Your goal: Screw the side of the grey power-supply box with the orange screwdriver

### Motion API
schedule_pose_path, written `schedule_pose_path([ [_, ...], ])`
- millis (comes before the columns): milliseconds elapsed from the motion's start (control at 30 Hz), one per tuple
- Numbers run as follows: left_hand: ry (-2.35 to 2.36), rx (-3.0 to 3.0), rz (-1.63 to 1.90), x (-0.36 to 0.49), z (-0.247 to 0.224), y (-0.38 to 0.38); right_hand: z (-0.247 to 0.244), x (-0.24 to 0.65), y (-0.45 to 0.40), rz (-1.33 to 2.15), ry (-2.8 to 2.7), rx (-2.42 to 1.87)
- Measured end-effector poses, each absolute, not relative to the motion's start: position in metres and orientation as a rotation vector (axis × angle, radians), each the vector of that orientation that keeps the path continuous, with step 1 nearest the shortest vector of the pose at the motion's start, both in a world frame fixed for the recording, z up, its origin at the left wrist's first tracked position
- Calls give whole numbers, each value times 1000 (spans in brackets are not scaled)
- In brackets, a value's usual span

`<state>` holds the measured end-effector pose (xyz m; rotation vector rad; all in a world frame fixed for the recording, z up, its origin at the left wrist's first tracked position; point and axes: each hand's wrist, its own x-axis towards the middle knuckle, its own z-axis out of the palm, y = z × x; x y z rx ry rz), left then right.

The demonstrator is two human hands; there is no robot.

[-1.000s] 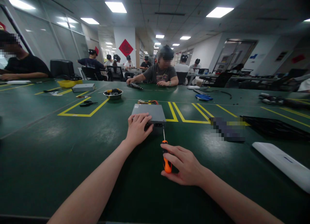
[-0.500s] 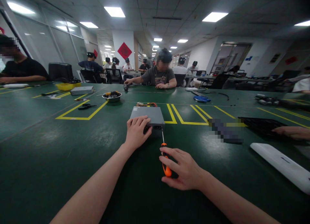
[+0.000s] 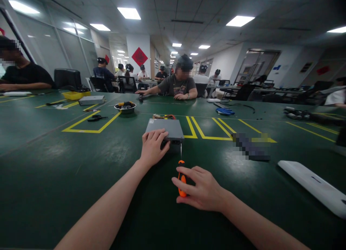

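My left hand (image 3: 153, 147) lies on the near end of a flat grey metal box (image 3: 164, 128), its fingers spread over the top and holding it in place. My right hand (image 3: 200, 189) grips an orange-and-black-handled screwdriver (image 3: 182, 179) on the dark green table. The thin steel shaft rises from the handle to the box's near face, where a dark opening shows beside my left hand. The tip's exact contact point is hidden in shadow. Coloured wires (image 3: 164, 117) lie behind the box.
A steel bowl of tools (image 3: 124, 106), black-handled scissors (image 3: 97, 118), a second grey box (image 3: 92, 100) and a yellow tray (image 3: 72, 95) stand to the left. A long white panel (image 3: 313, 187) lies at right. Blue gloves (image 3: 225, 111) and a seated co-worker (image 3: 180, 86) are ahead.
My right hand has shifted slightly left, and the screwdriver handle now stands more steeply. The black sheet and the other person's hand at the right have gone from view.
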<state>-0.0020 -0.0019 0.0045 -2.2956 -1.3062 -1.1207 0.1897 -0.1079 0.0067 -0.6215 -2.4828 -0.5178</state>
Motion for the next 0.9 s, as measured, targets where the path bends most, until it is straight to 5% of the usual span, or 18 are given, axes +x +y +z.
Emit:
schedule_pose_path([
  [900,-1315,-2312,-1109,-2,5,-2,5,195,-109,-454,-2455,-620],
])
